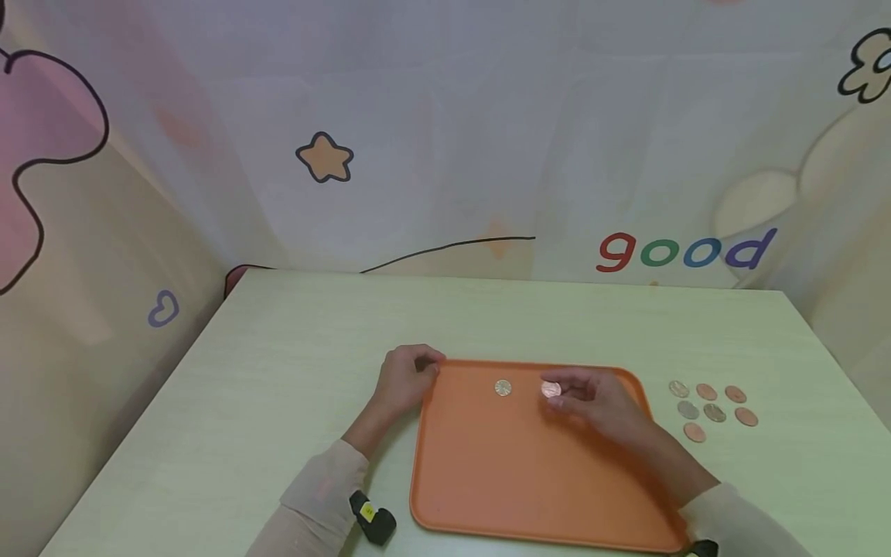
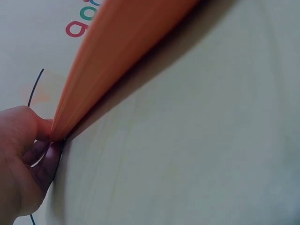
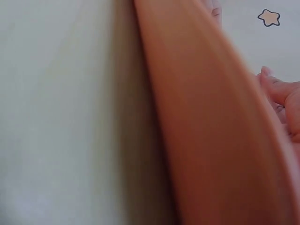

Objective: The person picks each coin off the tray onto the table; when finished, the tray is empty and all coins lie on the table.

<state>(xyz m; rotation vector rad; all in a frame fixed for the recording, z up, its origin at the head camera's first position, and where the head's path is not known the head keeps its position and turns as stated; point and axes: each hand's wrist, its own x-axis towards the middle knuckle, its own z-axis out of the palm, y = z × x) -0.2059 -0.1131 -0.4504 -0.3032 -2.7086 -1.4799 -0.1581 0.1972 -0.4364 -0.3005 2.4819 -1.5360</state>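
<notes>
Between the thumb and fingers of my right hand [image 1: 602, 402] is a copper-coloured coin [image 1: 551, 389], held over the upper part of the orange tray [image 1: 515, 480]. A yellowish coin [image 1: 503, 387] lies flat in the tray, left of that hand. My left hand [image 1: 406, 379] pinches the tray's far left corner; in the left wrist view, its thumb and fingers [image 2: 44, 164] meet at the tray's edge [image 2: 89, 75]. The right wrist view shows the tray's side wall [image 3: 201, 112] with part of the right hand [image 3: 293, 105] behind it; the coin is hidden there.
Right of the tray, several silver and copper coins [image 1: 714, 412] lie loosely grouped on the pale tabletop [image 1: 313, 317]. A printed backdrop [image 1: 445, 139] stands along the table's far edge. Black wrist devices [image 1: 376, 522] sit at the sleeves.
</notes>
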